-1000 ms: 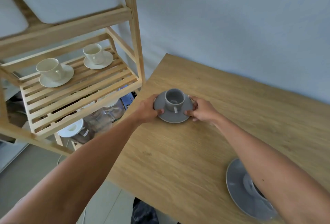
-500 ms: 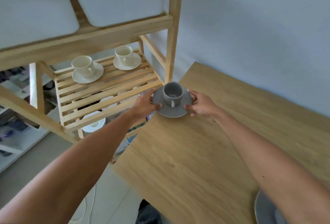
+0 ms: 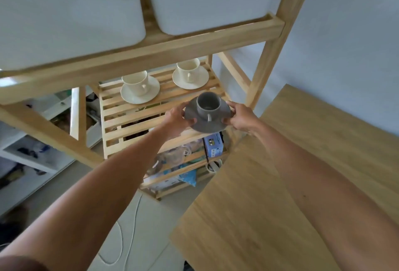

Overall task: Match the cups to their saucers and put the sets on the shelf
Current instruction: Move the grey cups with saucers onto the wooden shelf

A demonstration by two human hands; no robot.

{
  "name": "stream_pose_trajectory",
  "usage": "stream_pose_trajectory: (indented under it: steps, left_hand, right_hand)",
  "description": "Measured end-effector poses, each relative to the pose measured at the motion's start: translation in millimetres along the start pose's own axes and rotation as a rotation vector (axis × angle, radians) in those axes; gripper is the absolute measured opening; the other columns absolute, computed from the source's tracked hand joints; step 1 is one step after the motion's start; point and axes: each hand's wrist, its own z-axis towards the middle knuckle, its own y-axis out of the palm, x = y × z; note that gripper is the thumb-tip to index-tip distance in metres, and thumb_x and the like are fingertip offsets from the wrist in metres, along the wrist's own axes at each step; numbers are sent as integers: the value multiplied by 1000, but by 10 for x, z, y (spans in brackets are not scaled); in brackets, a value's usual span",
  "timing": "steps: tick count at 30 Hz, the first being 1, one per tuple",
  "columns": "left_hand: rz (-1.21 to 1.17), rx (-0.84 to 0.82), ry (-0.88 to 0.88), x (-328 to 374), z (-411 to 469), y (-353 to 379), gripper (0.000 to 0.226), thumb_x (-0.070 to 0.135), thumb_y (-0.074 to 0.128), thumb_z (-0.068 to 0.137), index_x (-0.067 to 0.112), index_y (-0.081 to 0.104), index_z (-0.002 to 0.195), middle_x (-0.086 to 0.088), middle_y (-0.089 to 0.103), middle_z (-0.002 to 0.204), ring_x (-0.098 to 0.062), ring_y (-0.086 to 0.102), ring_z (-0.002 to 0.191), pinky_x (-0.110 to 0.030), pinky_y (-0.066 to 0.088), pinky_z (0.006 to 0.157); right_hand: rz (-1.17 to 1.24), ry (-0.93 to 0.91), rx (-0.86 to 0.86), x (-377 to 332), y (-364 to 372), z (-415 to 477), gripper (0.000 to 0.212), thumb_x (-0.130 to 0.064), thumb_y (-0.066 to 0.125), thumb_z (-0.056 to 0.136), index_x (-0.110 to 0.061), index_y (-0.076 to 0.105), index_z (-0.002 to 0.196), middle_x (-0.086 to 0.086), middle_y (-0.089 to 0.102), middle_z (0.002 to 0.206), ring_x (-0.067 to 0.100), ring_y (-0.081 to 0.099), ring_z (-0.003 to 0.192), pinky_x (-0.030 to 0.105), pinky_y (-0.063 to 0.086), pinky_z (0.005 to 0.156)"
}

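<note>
Both my arms reach forward, elbows nearly straight. My left hand (image 3: 177, 117) pinches the left rim of the grey saucer (image 3: 207, 124), thumb on top; my right hand (image 3: 239, 116) pinches the right rim the same way. The grey cup (image 3: 208, 104) stands upright on that saucer, above the front edge of the slatted shelf (image 3: 121, 119), nearer me than the two cream sets (image 3: 140, 89) resting on that shelf.
</note>
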Motion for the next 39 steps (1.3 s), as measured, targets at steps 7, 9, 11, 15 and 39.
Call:
stream_pose_trajectory:
  steps: [7,9,11,15,39]
  left_hand:
    - [64,-16,-7,-230,506,74,66,32,70,86,34,39,144,-5,61,126,-28,53,118,-44,44,101]
    - [117,-14,2,-263,622,98,68,35,69,86,33,37,146,-6,60,131,-30,51,122,-45,43,101]
    - [150,-17,15,-278,727,95,69,37,67,86,32,35,148,-6,58,135,-31,50,125,-44,44,101]
    - [180,-17,64,-302,827,80,63,40,64,86,33,39,144,-5,59,135,-30,53,123,-42,46,93]
    - [286,0,173,34,-471,-159,86,59,59,85,28,18,153,-8,24,160,-31,20,146,-50,25,114]
  right_hand:
    - [-168,18,47,4,132,529,66,-20,73,87,-27,44,146,5,67,126,23,63,107,31,49,80]
    - [-173,24,60,23,144,627,63,-17,73,87,-27,48,143,5,67,125,21,62,105,26,44,76]
    - [-182,27,64,28,140,726,58,-15,73,87,-26,51,140,6,67,126,22,62,106,25,45,77]
    - [-228,42,84,18,125,835,66,-15,74,86,-19,46,146,8,58,138,29,57,121,25,45,85]
    - [-335,-139,-50,-94,-130,-738,85,-39,66,93,-18,16,158,3,12,166,22,15,150,36,17,118]
